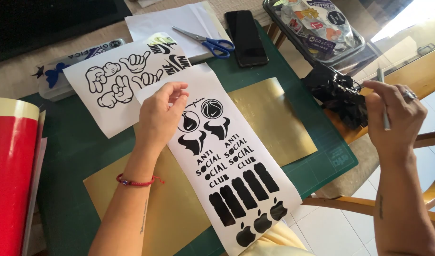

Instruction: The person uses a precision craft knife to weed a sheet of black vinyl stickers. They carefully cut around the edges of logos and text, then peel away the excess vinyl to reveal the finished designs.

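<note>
So the left hand (161, 114) sits near the middle of the desk, fingers curled and pinched onto the upper edge of a long white sticker sheet (231, 166). The sheet runs diagonally from about 11 o'clock down to 5 o'clock, hanging a bit over the table's near edge. It's glossy white backing covered in black cut vinyl: two round emblems up top, a pair of horned bull heads, stacked block lettering, a row of chunky slanted bars, and little fruit shapes at the bottom.

The sheet lies on top of a gold foil sheet (274, 118), which sits on a green cutting mat (75, 147).

The right hand (392, 118) is out at 3 o'clock, off the table edge, closed around a thin silver tool (384, 102) held upright, just beside a crumpled wad of black vinyl scraps (338, 92).

At 10 o'clock there's a second white sheet (118, 76) with black cartoon glove hands. Blue-handled scissors (209, 41) and a dark phone (246, 38) are at 12 o'clock, and a red roll (11, 180) stands at 9 o'clock.
</note>
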